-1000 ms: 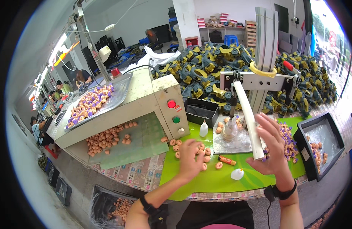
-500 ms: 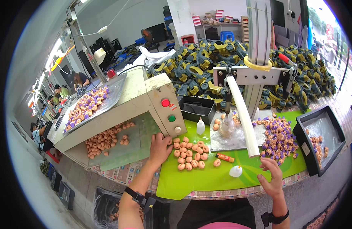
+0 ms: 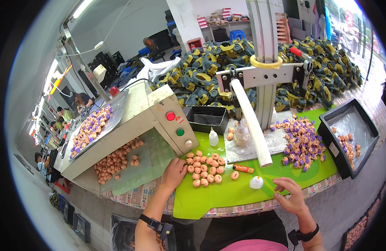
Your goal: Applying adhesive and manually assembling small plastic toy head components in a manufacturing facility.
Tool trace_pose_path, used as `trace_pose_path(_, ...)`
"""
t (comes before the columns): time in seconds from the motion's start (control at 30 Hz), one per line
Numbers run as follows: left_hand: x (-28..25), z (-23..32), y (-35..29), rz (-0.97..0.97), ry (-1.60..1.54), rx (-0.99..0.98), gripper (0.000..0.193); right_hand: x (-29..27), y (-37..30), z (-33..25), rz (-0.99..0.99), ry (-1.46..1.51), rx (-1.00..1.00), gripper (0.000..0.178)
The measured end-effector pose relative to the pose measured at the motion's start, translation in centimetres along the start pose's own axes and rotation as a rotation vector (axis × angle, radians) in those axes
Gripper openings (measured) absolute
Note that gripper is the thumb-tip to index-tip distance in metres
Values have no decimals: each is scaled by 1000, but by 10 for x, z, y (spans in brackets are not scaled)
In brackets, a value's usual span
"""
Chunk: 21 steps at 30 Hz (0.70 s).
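Observation:
My left hand (image 3: 174,173) lies at the left edge of the green mat (image 3: 192,201), fingers lowered and loosely bent, with nothing visible in it. Beside it sits a cluster of small peach-coloured round plastic parts (image 3: 204,170), most with an opening facing up. My right hand (image 3: 290,195) hovers over the mat's front right, open, thumb and fingers apart. Nearest to it stands a small white squeeze bottle (image 3: 256,182) with an orange tip. An orange tube (image 3: 243,168) and a single peach part (image 3: 234,175) lie just behind that bottle.
A lever press (image 3: 251,125) with a white handle stands behind. To its right are a heap of peach-and-purple parts (image 3: 304,140) and a black bin (image 3: 330,144). A beige machine (image 3: 159,113) with buttons stands left. Yellow-and-grey toy bodies (image 3: 209,62) are piled at the back.
My right hand has drawn away from the press handle's end, slightly left and toward me. My left hand's fingers have pulled in beside the peach parts. The head view has shifted slightly.

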<state>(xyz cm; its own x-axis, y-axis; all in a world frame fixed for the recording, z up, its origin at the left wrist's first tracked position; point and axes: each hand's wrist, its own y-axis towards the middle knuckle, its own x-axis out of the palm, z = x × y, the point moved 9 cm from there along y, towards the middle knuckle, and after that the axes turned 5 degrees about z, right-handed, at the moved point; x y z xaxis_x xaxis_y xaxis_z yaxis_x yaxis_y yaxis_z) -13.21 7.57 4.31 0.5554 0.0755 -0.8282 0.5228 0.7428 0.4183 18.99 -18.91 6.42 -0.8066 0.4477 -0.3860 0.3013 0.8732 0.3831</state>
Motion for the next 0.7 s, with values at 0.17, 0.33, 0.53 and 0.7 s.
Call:
trace_pose_path(0.17,-22,5,-25,284,-92,-70,10,12,5,4,28,2,18,42)
trace_pose_path(0.33,11,-25,-72,340,-1249,-861,13,36,18,-2,79,-133,-9,48)
trace_pose_path(0.53,57,97,-85,96,-2130,-1172,21,69,23,26,-26,-132,56,46)
trace_pose_path(0.7,104,161,-107,-219,-2034,-1245,25,63,15,22,-38,-109,43,43)
